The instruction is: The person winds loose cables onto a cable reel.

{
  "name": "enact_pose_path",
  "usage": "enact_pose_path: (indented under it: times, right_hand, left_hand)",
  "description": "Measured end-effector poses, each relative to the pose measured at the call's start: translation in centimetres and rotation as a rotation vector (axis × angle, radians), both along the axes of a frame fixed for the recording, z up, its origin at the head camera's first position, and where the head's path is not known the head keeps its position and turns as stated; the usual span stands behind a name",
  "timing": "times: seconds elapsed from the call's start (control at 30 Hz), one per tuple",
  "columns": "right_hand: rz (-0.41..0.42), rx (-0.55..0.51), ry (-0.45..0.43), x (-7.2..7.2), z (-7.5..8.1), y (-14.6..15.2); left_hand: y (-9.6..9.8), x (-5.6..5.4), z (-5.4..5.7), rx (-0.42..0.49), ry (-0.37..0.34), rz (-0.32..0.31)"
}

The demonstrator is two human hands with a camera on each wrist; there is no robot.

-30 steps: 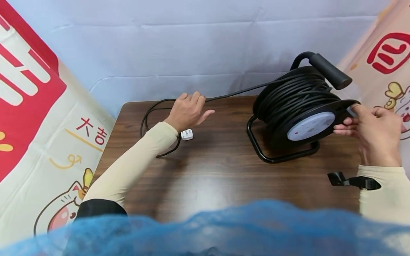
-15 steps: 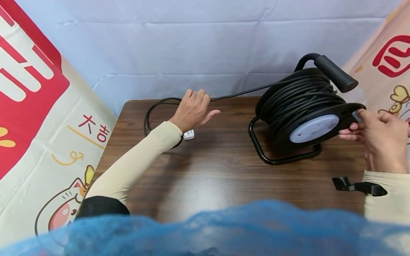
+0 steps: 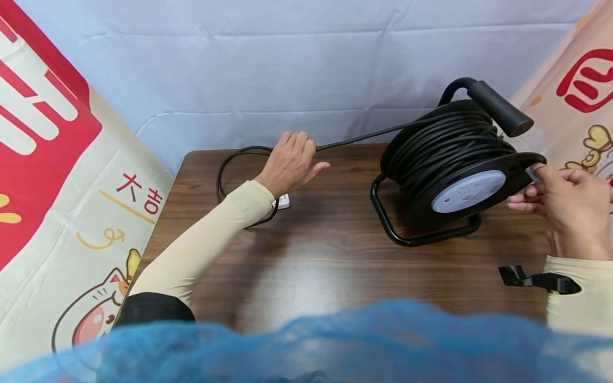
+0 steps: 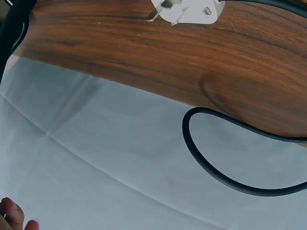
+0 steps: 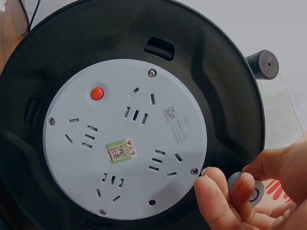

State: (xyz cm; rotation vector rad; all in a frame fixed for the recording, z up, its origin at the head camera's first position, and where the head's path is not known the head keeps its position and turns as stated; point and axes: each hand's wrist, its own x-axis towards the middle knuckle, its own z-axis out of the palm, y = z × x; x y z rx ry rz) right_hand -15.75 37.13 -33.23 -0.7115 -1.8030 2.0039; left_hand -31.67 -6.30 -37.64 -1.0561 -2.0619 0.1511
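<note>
A black cable reel (image 3: pixel 445 143) stands on its tubular frame (image 3: pixel 416 241) at the table's right side, wound with many turns of cable. From it a length of black cable (image 3: pixel 359 139) runs left into my left hand (image 3: pixel 289 165), whose fingers curl over it with the thumb sticking out. Beyond that hand the cable loops back to a white plug (image 4: pixel 196 10) lying on the wood. My right hand (image 3: pixel 574 205) pinches a grey knob (image 5: pixel 259 188) at the rim of the reel's black side disc (image 5: pixel 216 91). The grey socket panel (image 5: pixel 72 153) fills that disc's middle.
The reel's carrying handle (image 3: pixel 500 109) juts up to the right. A pale cloth (image 3: pixel 287 69) hangs behind the wooden table (image 3: pixel 325 255), with printed sheets on both sides. Blue gauzy material (image 3: pixel 306 351) covers the bottom of the head view.
My left hand has shifted slightly right along with the cable, and the cable loop near the plug has moved a little. My right hand keeps its pinch on the knob.
</note>
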Motion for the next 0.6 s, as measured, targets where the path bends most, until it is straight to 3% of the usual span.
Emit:
enact_pose_path:
  times: [0.4, 0.6]
  right_hand:
    - [0.005, 0.018, 0.002, 0.0, -0.5, 0.4]
    - [0.014, 0.045, -0.024, 0.0, -1.0, 0.8]
  left_hand:
    - [-0.1, -0.6, 0.1, -0.024, 0.008, -0.017]
    - [-0.7, -1.1, 0.3, 0.020, 0.004, -0.027]
